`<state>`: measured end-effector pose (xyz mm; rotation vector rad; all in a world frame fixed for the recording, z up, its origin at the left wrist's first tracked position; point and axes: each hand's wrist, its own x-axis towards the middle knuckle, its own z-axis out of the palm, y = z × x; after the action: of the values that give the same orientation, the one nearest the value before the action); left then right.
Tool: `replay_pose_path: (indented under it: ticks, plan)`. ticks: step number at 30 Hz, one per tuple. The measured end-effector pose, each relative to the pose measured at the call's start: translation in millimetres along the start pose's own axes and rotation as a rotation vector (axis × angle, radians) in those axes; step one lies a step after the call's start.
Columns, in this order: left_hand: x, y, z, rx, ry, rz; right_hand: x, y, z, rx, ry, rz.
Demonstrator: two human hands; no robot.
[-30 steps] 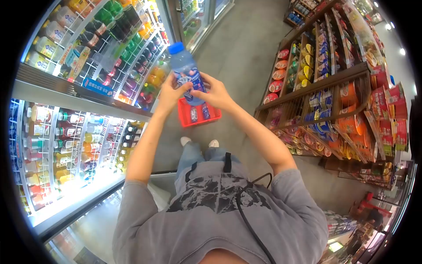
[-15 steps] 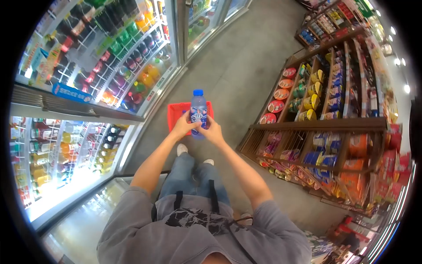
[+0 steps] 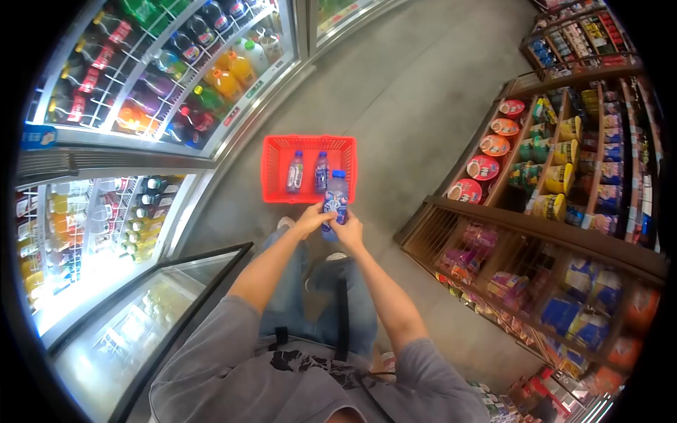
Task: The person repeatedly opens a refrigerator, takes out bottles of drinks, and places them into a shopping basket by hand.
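Observation:
A blue-capped drink bottle (image 3: 337, 194) with a blue printed label is held upright between my two hands in front of me. My left hand (image 3: 311, 220) grips its left side, and my right hand (image 3: 347, 230) closes round the lower right. Just beyond it, a red plastic basket (image 3: 271, 169) rests on the floor. Inside the basket are two more blue-capped bottles: one with a pale label (image 3: 295, 173) on the left, and one with a dark blue label (image 3: 321, 171) nearer the held bottle.
On my left stand lit drink coolers (image 3: 211, 151), one with its glass door (image 3: 162, 303) swung open beside me. To the right is a brown shelf rack (image 3: 493, 218) with several cup noodles (image 3: 483, 168) and packets. Grey floor (image 3: 395, 92) runs ahead between them.
The view has tilted down and moved closer to the basket, so the two bottles inside now show. Both hands keep hold of the bottle, which sits lower and farther right in the view.

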<state>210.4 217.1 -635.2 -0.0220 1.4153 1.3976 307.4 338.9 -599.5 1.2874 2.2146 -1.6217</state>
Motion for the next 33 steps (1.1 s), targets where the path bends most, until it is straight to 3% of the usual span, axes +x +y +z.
replay_pose_path:
  ticks: [3, 5, 9, 11, 13, 15, 20, 23, 28, 30, 33]
  plan:
    - [55.0, -35.9, -19.8, -0.054, -0.069, -0.093, 45.5, 38.8, 19.5, -0.095, -0.007, -0.051]
    - [91.5, -55.1, -28.8, -0.097, -0.084, -0.013, 74.7, 62.9, 35.4, -0.086, 0.065, -0.085]
    - [155.3, -73.6, -52.8, -0.018, -0.077, -0.052, 144.9, 113.0, 68.9, -0.120, 0.063, -0.091]
    - [191.9, -87.1, -70.6, 0.230, -0.093, -0.121, 173.8, 133.7, 82.3, -0.115, 0.040, -0.096]
    - [226.1, -88.5, -81.1, 0.243, -0.083, -0.220, 205.9, 145.2, 94.1, -0.121, 0.020, -0.115]
    - [260.7, -101.3, -94.7, 0.227, -0.112, -0.367, 229.3, 147.2, 105.4, -0.383, 0.000, 0.032]
    - [298.2, -112.9, -99.8, 0.247, 0.027, -0.202, 294.2, 180.5, 131.5, -0.488, -0.106, 0.033]
    - [350.0, -157.1, -118.3, 0.344, -0.016, -0.229, 301.9, 185.0, 139.5, -0.548, -0.149, 0.089]
    - [397.8, -245.7, -113.1, 0.306, 0.224, -0.124, 310.6, 230.6, 159.7, -0.533, -0.033, 0.142]
    - [386.5, -232.0, -108.1, 0.425, 0.247, -0.124, 312.2, 242.1, 166.8, -0.520, 0.085, 0.098]
    - [368.7, -222.8, -103.6, 0.542, 0.264, -0.150, 316.7, 260.4, 172.3, -0.475, -0.005, 0.048]
